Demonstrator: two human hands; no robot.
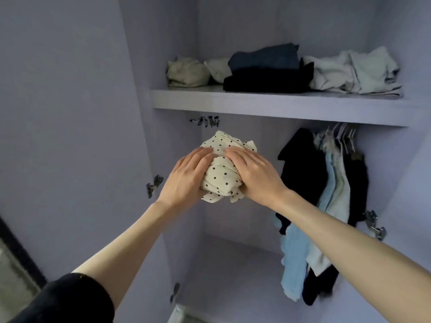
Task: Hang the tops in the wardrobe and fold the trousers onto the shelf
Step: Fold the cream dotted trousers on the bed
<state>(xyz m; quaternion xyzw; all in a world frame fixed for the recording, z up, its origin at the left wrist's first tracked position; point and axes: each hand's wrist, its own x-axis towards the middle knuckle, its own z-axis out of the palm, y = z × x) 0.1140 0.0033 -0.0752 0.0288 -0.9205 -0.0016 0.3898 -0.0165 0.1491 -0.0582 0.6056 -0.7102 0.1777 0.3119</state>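
Polka-dot bundle (222,173) gripped between left hand (186,177) and right hand (254,174), below the shelf edge (256,106); open room beneath

Folded clothes (268,71) lie on the shelf (256,101), hung tops (326,194) below right

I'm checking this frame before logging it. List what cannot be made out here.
- Polka-dot garment, head view: bundled between the left hand and right hand, so top or trousers is unclear.
- Hanging clothes: overlapped and motion-blurred; their count is unclear.
- Rail and hanger hooks: mostly hidden by the shelf.
- Folded pile on the shelf: stacked, so garment types are unclear.
- Wardrobe floor: cut off by the bottom edge.
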